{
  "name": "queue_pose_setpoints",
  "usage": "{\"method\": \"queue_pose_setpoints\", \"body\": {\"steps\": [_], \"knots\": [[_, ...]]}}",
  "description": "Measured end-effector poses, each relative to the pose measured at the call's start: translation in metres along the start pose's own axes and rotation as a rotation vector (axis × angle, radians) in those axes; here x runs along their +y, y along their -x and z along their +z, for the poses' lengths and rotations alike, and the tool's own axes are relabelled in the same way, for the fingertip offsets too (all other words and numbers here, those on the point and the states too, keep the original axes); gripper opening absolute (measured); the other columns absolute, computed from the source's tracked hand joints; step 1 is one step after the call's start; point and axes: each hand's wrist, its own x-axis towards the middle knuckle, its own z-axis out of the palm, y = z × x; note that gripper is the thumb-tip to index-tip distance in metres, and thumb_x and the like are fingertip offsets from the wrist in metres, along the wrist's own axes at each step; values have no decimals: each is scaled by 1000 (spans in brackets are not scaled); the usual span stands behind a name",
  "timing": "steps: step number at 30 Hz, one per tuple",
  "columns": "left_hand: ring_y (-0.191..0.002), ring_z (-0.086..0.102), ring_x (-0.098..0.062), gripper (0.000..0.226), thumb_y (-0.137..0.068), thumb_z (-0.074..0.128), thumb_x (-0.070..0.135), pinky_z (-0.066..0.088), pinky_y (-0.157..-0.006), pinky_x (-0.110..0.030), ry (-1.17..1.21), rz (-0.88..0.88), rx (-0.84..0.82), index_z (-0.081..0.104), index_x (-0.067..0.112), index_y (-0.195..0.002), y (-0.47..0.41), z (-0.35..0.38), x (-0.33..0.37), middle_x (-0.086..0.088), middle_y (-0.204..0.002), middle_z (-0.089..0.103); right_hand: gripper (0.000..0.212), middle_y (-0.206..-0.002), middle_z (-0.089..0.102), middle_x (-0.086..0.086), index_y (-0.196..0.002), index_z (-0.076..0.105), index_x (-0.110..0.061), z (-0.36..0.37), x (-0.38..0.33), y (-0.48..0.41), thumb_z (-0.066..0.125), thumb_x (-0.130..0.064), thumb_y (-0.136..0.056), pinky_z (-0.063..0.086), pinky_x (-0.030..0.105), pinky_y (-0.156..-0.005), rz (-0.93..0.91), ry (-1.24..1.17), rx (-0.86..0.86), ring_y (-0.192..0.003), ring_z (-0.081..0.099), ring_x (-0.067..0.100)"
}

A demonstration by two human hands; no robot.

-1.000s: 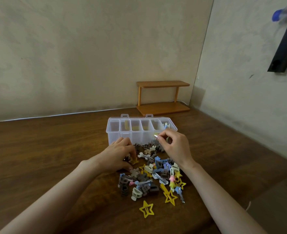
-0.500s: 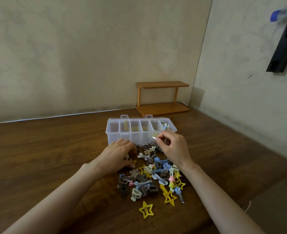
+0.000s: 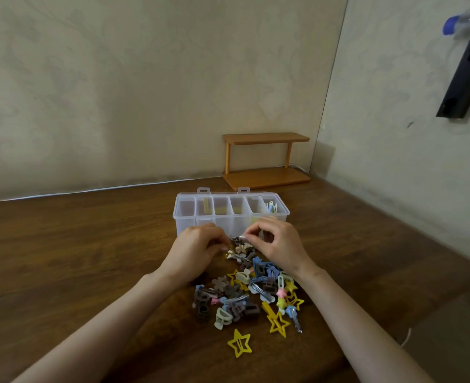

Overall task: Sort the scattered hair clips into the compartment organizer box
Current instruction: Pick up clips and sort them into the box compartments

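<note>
Finding: you have no text, label, brand mark, number or sign that can be read anywhere in this view. The clear organizer box (image 3: 190,226), the hair clips (image 3: 251,309) on the table and the black bracket (image 3: 466,76) on the wall show no legible marking at this sharpness.
</note>
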Motion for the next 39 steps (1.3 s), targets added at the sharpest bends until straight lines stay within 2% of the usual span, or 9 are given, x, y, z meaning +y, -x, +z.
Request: {"method": "queue_pose_setpoints", "body": {"steps": [4,9,13,17,22,26,29,32,39], "knots": [[-81,62,-4,15,-81,67,10,52,-73,-15,72,4,53,63,16,-95,2,5,7,5,-89,67,18,-76,58,-18,-83,71,-18,2,-5,-1,72,-35,-78,42,21,-74,-26,-45,-122,-83,50,2],[-81,62,-2,18,-81,68,14,53,-72,-17,88,-10,87,57,17,-95,3,8,6,8,-86,65,8,-75,56,-17,-79,68,-17,3,-5,-1,73,-22,-80,40,17,-72,16,-65,-117,-79,50,1],[-86,60,-4,17,-83,66,18,52,-75,-21,6,-38,-37,55,22,-95,2,8,1,11,-92,62,4,-76,60,-11,-82,64,-18,-7,2,-6,67,-20,-84,46,20,-65,136,-44,141,-69,55,5],[-89,52,-1,14,-81,68,26,49,-79,-20,-41,36,-251,61,24,-93,2,10,-1,13,-96,55,9,-72,60,-10,-79,66,-18,-20,8,-27,67,-24,-85,37,16,-52,213,210,396,-63,55,7],[-95,43,0,19,-84,64,28,45,-86,-22,-97,57,-365,63,27,-102,1,11,-4,9,-105,51,12,-80,58,-10,-87,71,-24,-14,13,-54,61,-31,-88,25,18,-47,332,430,281,-70,53,9],[-97,42,-2,16,-85,63,26,43,-85,-21,-114,57,-386,61,26,-101,2,10,-8,11,-103,48,15,-86,63,-8,-93,71,-24,-11,13,-55,57,-29,-91,25,16,-48,309,427,287,-68,49,6],[-97,40,-2,14,-85,63,26,40,-83,-19,-117,62,-398,60,24,-99,1,10,-9,11,-102,46,12,-84,65,-8,-91,70,-20,-15,10,-42,59,-25,-91,30,12,-49,229,365,340,-65,51,5],[-100,41,-3,17,-85,62,26,40,-86,-21,-121,51,-412,60,26,-102,-1,10,-10,11,-105,47,10,-80,66,-6,-88,70,-17,-18,8,-28,61,-22,-90,43,18,-52,151,266,361,-63,56,8],[-101,41,-4,18,-85,62,25,37,-87,-18,-154,57,-429,58,25,-103,-3,7,-16,13,-104,45,7,-77,67,-8,-84,69,-18,-8,13,-4,63,-18,-88,48,22,-55,115,149,313,-64,58,5]]}}
